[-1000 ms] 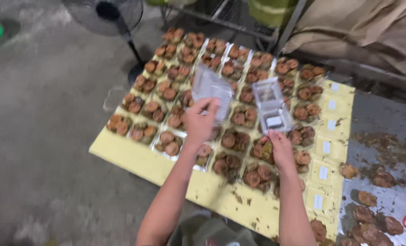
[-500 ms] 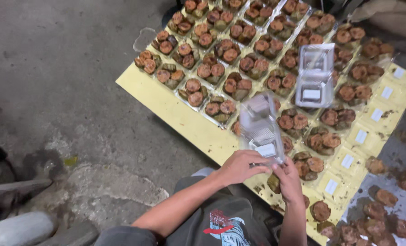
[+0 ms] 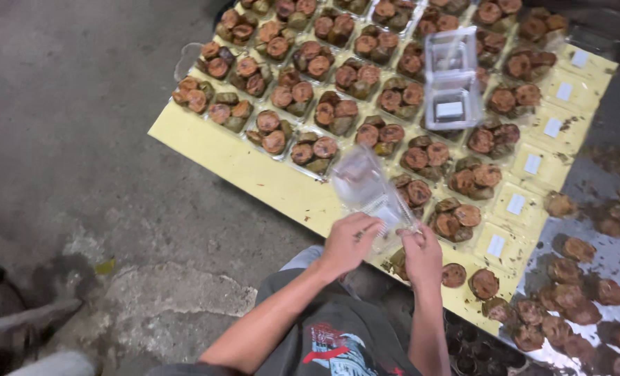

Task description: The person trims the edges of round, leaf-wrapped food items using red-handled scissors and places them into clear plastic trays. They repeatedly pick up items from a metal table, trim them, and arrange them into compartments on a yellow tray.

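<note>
Over yellow board [image 3: 268, 182], both hands grip clear clamshell box [image 3: 367, 186].

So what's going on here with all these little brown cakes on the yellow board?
A person is holding an open clear plastic clamshell box with both hands: the left hand grips its near edge and the right hand pinches the corner beside it. The box looks empty apart from a small white slip. Below it, the yellow board carries rows of filled boxes of round brown cakes. Another open empty box rests on top of them, and loose cakes lie at the right.
</note>
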